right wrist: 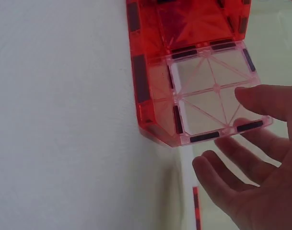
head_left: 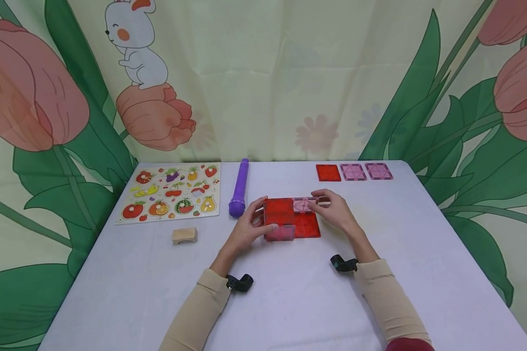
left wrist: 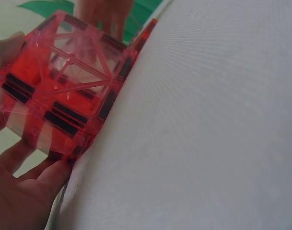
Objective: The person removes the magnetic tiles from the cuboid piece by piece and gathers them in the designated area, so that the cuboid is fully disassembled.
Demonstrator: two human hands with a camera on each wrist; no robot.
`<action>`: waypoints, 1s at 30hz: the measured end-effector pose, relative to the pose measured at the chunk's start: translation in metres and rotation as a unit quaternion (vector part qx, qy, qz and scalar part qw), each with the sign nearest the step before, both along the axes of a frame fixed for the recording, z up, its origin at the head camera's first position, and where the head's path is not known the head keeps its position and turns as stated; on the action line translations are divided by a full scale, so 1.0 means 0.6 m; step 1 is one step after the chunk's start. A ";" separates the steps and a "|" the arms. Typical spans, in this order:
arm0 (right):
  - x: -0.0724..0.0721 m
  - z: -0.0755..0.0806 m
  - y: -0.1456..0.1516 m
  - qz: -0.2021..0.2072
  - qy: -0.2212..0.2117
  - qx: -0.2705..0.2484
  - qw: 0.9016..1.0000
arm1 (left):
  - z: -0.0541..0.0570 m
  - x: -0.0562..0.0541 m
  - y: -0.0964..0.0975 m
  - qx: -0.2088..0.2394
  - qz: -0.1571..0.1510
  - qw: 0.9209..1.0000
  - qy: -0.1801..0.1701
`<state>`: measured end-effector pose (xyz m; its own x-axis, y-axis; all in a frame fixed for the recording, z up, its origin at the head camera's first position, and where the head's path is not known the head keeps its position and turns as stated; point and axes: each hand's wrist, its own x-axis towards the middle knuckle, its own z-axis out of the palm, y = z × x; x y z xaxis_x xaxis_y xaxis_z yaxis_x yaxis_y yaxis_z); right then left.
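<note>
One pink tile (right wrist: 215, 88) in right grip (head_left: 335, 210)

pink tile (head_left: 302, 205) stands upright — touching the red box (head_left: 278, 211).

- Your head view looks forward and down from above; it is the farthest back, taking in the table (head_left: 127, 282), the curtain (head_left: 254, 97) and both your hands.
- Your left wrist view looks from low and close, tilted, along the tabletop; it shares your left hand (head_left: 246, 229) with the head view.
- Your right wrist view is close too, also tilted; it shares your right hand (head_left: 335, 210) and the pink tile (right wrist: 217, 91) with the head view; all three share the tile structure (head_left: 278, 210).
</note>
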<state>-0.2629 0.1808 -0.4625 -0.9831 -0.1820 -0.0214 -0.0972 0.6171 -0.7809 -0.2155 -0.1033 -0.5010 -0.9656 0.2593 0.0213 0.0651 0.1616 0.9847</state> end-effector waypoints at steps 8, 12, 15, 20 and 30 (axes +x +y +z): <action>0.001 -0.009 -0.008 0.015 0.011 0.045 0.999 | -0.001 0.000 0.002 0.001 0.001 1.000 -0.001; 0.001 -0.012 -0.013 0.013 0.014 0.043 0.999 | 0.000 -0.001 0.001 0.003 0.000 1.000 0.001; 0.000 -0.015 -0.016 0.010 0.013 0.034 0.999 | 0.000 -0.001 0.000 0.003 -0.001 1.000 0.002; -0.002 -0.018 -0.020 0.004 0.018 0.024 1.000 | 0.000 -0.002 -0.001 0.001 0.000 1.000 0.003; -0.006 -0.024 -0.020 -0.020 0.004 0.022 1.000 | -0.001 0.000 0.000 0.010 0.002 1.000 0.001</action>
<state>-0.2667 0.1687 -0.4770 -0.9896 -0.1419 -0.0215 -0.0775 0.6546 -0.7520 -0.2157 -0.1033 -0.5018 -0.9666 0.2546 0.0278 0.0659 0.1424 0.9876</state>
